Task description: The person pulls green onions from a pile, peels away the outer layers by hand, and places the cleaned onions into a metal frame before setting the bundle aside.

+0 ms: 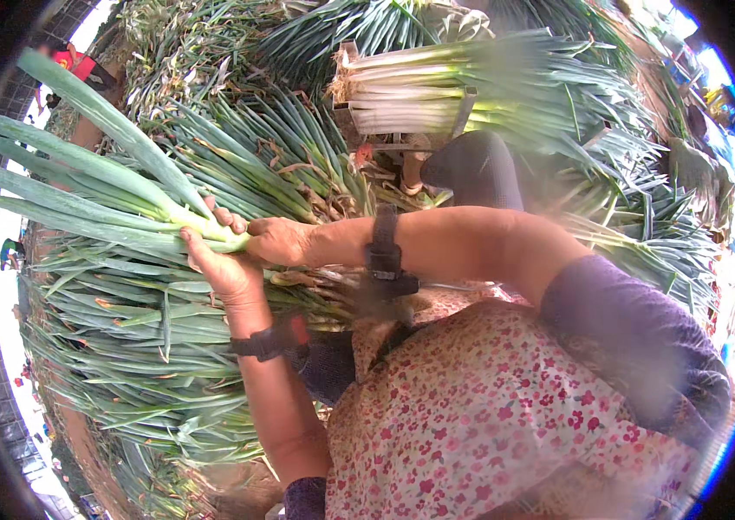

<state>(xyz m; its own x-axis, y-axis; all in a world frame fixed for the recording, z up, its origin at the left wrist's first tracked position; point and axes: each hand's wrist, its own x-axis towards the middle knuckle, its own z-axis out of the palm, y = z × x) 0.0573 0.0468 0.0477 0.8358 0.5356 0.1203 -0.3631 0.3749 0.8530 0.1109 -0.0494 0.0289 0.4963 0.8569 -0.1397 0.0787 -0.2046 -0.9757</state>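
Note:
A large green onion (129,182) is gripped by both my hands at its pale stem, its long green leaves fanning out to the upper left. My left hand (227,260) wraps round the stem from below, with fingertips showing over its top. Right beside it, my right hand (279,240) is closed at the lower end of the stem. The root end is hidden by my right hand. Beneath and around my hands lie many more green onions (151,321) in a thick pile.
A metal rack (465,113) ahead holds a bundle of green onions (406,87), white stems to the left. Another leafy heap (276,156) lies between pile and rack. Discarded leaves (185,65) cover the ground at far left. My bent knee (476,165) is close to the rack.

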